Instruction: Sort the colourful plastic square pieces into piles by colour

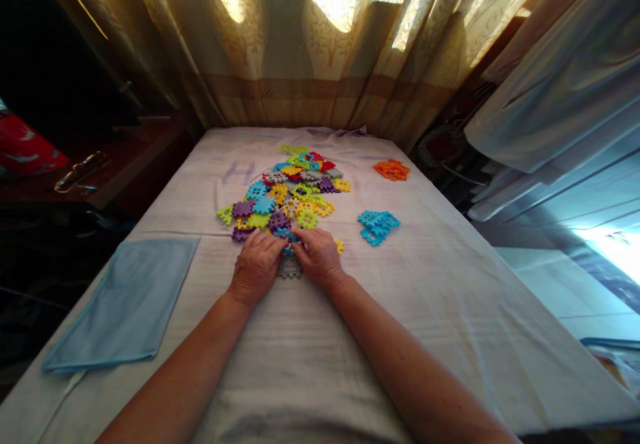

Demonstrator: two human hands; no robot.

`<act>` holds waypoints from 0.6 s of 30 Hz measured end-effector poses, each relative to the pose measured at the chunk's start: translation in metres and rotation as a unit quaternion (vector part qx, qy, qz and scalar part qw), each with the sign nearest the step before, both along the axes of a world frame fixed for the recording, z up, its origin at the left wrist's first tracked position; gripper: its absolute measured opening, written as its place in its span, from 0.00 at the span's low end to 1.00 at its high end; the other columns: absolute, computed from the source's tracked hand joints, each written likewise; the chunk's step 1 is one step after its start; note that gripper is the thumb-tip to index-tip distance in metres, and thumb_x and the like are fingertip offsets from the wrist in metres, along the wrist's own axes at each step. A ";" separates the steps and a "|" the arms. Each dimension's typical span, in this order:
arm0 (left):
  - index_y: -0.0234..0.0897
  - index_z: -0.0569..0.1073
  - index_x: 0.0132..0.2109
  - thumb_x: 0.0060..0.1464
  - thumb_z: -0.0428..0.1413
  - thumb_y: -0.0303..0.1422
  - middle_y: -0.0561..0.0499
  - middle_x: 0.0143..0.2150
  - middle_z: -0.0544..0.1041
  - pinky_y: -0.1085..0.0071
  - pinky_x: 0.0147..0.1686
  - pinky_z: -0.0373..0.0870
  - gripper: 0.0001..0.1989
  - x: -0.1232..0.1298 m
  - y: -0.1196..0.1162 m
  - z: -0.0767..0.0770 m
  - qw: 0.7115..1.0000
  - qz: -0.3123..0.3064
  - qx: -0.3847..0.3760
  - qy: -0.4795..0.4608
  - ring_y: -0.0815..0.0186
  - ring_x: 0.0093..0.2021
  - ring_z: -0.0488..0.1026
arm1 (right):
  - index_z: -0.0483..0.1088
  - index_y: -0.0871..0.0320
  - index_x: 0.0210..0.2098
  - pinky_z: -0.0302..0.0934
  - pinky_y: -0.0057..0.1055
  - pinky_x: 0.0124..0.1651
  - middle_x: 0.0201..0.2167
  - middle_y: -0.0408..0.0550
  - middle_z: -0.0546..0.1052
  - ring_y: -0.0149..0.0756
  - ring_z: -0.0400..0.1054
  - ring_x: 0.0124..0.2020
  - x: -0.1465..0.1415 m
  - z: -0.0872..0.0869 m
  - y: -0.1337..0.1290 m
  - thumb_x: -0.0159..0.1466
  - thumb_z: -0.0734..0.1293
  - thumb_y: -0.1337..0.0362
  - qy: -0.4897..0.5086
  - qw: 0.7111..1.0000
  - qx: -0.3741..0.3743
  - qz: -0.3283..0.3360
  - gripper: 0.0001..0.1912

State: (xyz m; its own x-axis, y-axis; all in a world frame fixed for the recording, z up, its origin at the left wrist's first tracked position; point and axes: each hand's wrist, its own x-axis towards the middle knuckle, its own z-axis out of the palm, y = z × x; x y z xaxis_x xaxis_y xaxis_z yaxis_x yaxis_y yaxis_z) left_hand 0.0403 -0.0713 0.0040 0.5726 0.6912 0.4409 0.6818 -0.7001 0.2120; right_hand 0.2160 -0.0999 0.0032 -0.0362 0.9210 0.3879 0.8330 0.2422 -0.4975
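Note:
My left hand [257, 264] and my right hand [320, 256] meet at the near edge of a mixed pile of plastic interlocking tiles [280, 194]. Between their fingertips is a blue interlocking tile [285, 233], with the fingers of both hands closed on its sides. Part of that tile is covered by the fingers. Just below it, between the two hands, a grey interlocking tile [289, 268] shows on the sheet. Purple, green, yellow, red and grey tiles lie overlapped beyond my fingers. A yellow tile [339, 246] pokes out beside my right hand.
Right of the pile lie a group of blue tiles [379, 226] and, farther back, a heap of orange tiles [391, 169]. A light blue cloth pad [125, 304] with a white cord rests at left on the white sheet [440, 311]. Curtains [310, 51] hang behind.

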 end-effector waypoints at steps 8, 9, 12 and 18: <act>0.42 0.75 0.54 0.62 0.52 0.40 0.46 0.56 0.77 0.50 0.67 0.55 0.17 0.001 -0.007 0.004 0.997 -0.075 -0.004 -0.012 0.57 0.60 0.69 | 0.76 0.56 0.42 0.64 0.35 0.50 0.39 0.50 0.81 0.39 0.73 0.40 0.044 0.009 0.012 0.62 0.62 0.62 0.122 0.982 0.070 -0.129 0.14; 0.43 0.74 0.56 0.61 0.54 0.42 0.45 0.59 0.75 0.49 0.67 0.53 0.19 0.001 -0.008 0.004 0.995 -0.097 -0.013 0.002 0.55 0.63 0.66 | 0.76 0.57 0.42 0.64 0.35 0.50 0.38 0.51 0.81 0.39 0.73 0.40 0.059 0.011 0.012 0.61 0.61 0.62 0.134 0.974 0.073 -0.166 0.15; 0.46 0.71 0.61 0.58 0.56 0.46 0.45 0.66 0.68 0.43 0.67 0.49 0.25 0.004 -0.011 0.002 0.990 -0.128 -0.042 0.049 0.50 0.68 0.59 | 0.76 0.59 0.41 0.64 0.34 0.47 0.38 0.52 0.81 0.39 0.73 0.39 0.103 0.013 0.007 0.61 0.58 0.60 0.153 0.946 0.062 -0.278 0.18; 0.49 0.76 0.56 0.63 0.50 0.37 0.47 0.64 0.70 0.39 0.66 0.50 0.17 0.007 -0.010 -0.002 0.995 -0.058 -0.050 0.056 0.50 0.67 0.61 | 0.78 0.60 0.38 0.63 0.34 0.41 0.33 0.51 0.80 0.41 0.70 0.33 0.157 0.004 -0.011 0.56 0.58 0.57 0.172 0.891 0.024 -0.420 0.21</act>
State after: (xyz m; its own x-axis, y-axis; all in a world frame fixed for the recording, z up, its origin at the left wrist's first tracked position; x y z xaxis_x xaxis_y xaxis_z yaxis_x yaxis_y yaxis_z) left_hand 0.0474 -0.0813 0.0019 0.6930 0.6543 0.3026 0.6203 -0.7551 0.2122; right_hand 0.3729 -0.1104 0.0070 0.7859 0.5500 0.2825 0.5312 -0.3666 -0.7638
